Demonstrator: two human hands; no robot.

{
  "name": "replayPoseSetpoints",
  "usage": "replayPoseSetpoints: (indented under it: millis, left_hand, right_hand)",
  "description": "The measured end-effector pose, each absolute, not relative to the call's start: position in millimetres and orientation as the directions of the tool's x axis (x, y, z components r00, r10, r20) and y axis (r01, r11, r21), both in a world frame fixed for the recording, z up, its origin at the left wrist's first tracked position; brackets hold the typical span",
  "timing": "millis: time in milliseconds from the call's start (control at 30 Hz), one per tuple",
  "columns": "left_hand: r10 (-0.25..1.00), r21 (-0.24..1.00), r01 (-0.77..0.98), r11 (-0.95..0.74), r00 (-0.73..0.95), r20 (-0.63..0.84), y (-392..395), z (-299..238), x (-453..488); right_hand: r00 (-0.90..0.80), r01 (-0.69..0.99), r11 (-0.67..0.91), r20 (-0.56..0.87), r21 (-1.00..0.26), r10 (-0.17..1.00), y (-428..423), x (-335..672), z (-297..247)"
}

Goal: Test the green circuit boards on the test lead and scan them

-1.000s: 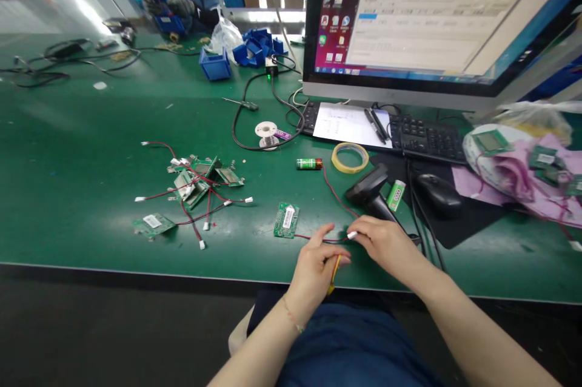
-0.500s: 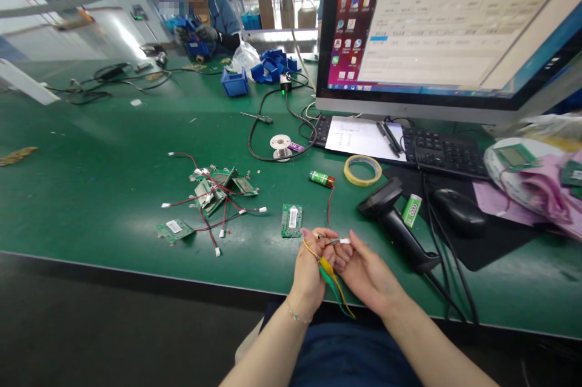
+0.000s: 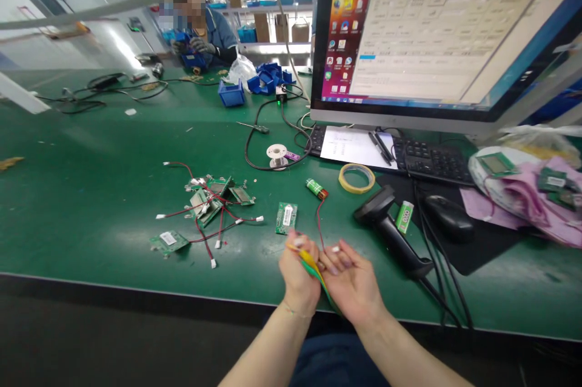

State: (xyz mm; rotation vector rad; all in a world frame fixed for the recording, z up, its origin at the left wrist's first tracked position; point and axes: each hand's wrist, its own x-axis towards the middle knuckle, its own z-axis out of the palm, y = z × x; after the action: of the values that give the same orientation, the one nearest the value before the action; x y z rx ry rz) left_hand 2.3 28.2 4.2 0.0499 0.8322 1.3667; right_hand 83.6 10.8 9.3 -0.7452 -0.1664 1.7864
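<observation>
The green worktop (image 3: 91, 156) carries everything within arm's reach. The big monitor (image 3: 436, 41) stands at the right with the keyboard (image 3: 436, 159) under it, so the screen can be read while the hands work at the near edge. The scanner (image 3: 391, 229) lies just right of the hands, probably so that it can be picked up quickly. A heap of circuit boards (image 3: 213, 196) with red leads lies to the left, apart from the single board (image 3: 286, 218) that sits just ahead of the hands. Across the worktop another person (image 3: 213, 35) works over blue bins.

The left hand (image 3: 297, 275) has its grip closed on the yellow and green clip leads (image 3: 313, 265), holding them up off the worktop. The right hand (image 3: 352, 281) pinches the white plug (image 3: 335, 249) at the end of the thin red wire (image 3: 319, 223), which runs up to the battery (image 3: 316, 188). The two hands touch, likely so that plug and clips can meet.

Compared with half a second ago, the hands sit lower and closer to the near edge, the battery is turned more slantwise, and the red wire curves more.
</observation>
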Motion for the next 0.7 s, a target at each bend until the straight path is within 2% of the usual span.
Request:
replayPoseSetpoints:
  millis: [67,100,200,267,300,367,433,500,567,633,700]
  left_hand:
    - [0.882,0.415,-0.883,0.217,-0.006,-0.472,28.7,3.2,-0.3]
    - [0.893,0.423,-0.883,0.203,-0.011,-0.451,27.4,2.5,0.0]
    - [0.941,0.596,-0.793,0.125,-0.097,-0.325,16.7,-0.5,4.9]
    - [0.967,0.734,-0.674,0.080,-0.127,-0.222,6.2,-3.3,6.9]
    - [0.974,0.788,-0.611,0.071,-0.129,-0.188,0.9,-4.9,6.5]
    - [0.982,0.873,-0.485,0.047,-0.139,-0.130,-8.7,-8.6,3.5]
    - [0.988,0.928,-0.373,0.000,-0.145,-0.058,-16.4,-13.3,-1.3]
    - [0.989,0.966,-0.242,-0.093,-0.133,0.062,-22.3,-18.8,-5.8]
    - [0.972,0.974,-0.041,-0.222,-0.082,0.218,-26.5,-23.9,-9.0]
    - [0.936,0.925,0.161,-0.345,-0.009,0.351,-29.3,-27.0,-10.4]
    - [0.912,0.888,0.221,-0.404,0.027,0.409,-31.5,-27.1,-11.2]
  right_hand:
    - [-0.121,-0.784,-0.306,-0.350,-0.540,0.929,18.6,89.4,13.4]
    - [-0.086,-0.714,-0.282,-0.320,-0.641,0.944,23.7,93.9,15.9]
    - [-0.005,-0.295,-0.210,-0.218,-0.932,0.976,39.2,112.3,25.9]
    - [0.066,0.094,-0.110,-0.104,-0.989,0.992,46.0,124.4,34.7]
    - [0.108,0.302,-0.054,-0.022,-0.952,0.994,48.0,128.6,39.5]
    - [0.115,0.681,0.037,0.156,-0.731,0.981,50.0,130.4,48.3]
    - [-0.039,0.868,0.137,0.209,-0.477,0.977,52.0,122.6,52.9]
    - [-0.287,0.886,0.320,0.144,-0.337,0.947,55.6,107.5,50.3]
    - [-0.513,0.808,0.522,0.108,-0.274,0.852,60.8,90.6,40.9]
    - [-0.656,0.701,0.672,0.153,-0.237,0.739,66.1,77.5,28.3]
    - [-0.719,0.642,0.746,0.199,-0.178,0.666,69.6,72.1,17.9]
